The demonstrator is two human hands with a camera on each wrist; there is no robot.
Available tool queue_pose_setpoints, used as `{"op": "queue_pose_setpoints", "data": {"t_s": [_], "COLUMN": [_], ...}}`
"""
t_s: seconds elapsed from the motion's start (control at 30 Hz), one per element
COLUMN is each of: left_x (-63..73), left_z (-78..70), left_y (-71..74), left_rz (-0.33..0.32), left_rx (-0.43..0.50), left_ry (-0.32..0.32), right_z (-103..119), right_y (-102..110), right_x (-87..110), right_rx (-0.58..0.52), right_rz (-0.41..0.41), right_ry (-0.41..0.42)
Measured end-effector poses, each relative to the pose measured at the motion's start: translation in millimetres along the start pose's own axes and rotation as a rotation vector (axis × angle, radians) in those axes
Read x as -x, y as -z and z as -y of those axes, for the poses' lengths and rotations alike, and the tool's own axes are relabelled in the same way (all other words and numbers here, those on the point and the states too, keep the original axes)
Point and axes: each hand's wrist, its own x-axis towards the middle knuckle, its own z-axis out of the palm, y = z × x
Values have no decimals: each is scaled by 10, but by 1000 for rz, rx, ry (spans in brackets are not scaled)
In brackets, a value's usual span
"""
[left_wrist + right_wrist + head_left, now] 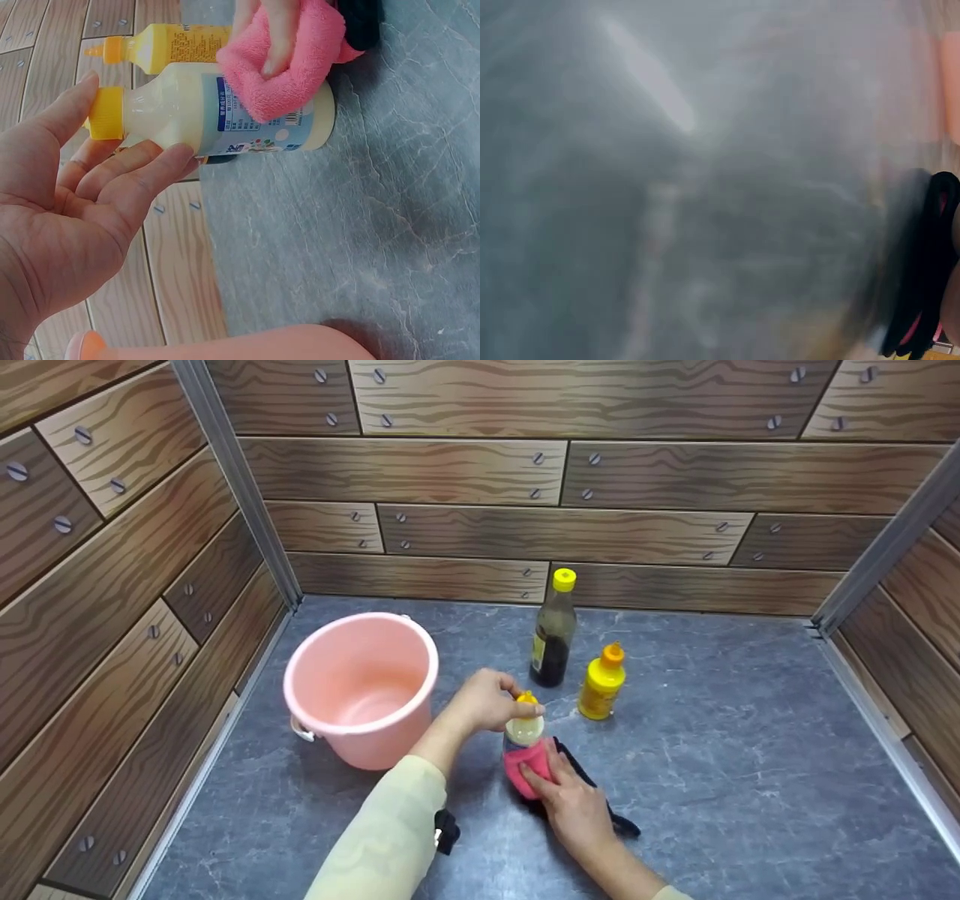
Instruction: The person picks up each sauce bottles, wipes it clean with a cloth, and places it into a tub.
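Note:
A clear bottle of pale liquid with a yellow cap (524, 729) stands upright on the grey surface, its blue label showing in the left wrist view. My left hand (489, 703) pinches it near the top, thumb on the cap (106, 114) and fingers on the far side. My right hand (577, 810) holds a pink and black cloth (525, 772) against the bottle's lower side, fingers pressed into the pink terry. A black part of the cloth (928, 262) shows beside the fingers in the right wrist view, much of which is blurred.
A pink bucket (360, 619) stands at the left, close to my left forearm. Behind the hands are a dark sauce bottle with a yellow cap (553, 637) and a small yellow squeeze bottle (601, 686). Wood-patterned walls (465, 472) enclose the back and sides.

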Motion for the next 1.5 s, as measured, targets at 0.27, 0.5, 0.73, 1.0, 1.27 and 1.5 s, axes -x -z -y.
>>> {"op": "queue_pose_setpoints", "data": {"t_s": [0.27, 0.5, 0.73, 1.0, 1.27, 1.5], "left_x": [1, 1, 11, 18, 10, 8], "left_z": [3, 11, 4, -10, -4, -10], "left_y": [4, -2, -5, 4, 1, 1], "left_rz": [-2, 8, 4, 12, 19, 9], "left_rx": [1, 13, -23, -14, -15, -29], "left_ry": [-1, 4, 11, 38, 54, 33], "right_z": [41, 81, 127, 157, 173, 175], "right_y": [38, 92, 177, 223, 230, 242], "right_x": [-2, -31, -121, -238, -313, -354], "right_rx": [20, 75, 87, 92, 125, 120], "right_rz": [67, 202, 429, 557, 653, 683], "right_ry": [-29, -78, -157, -217, -279, -333]}}
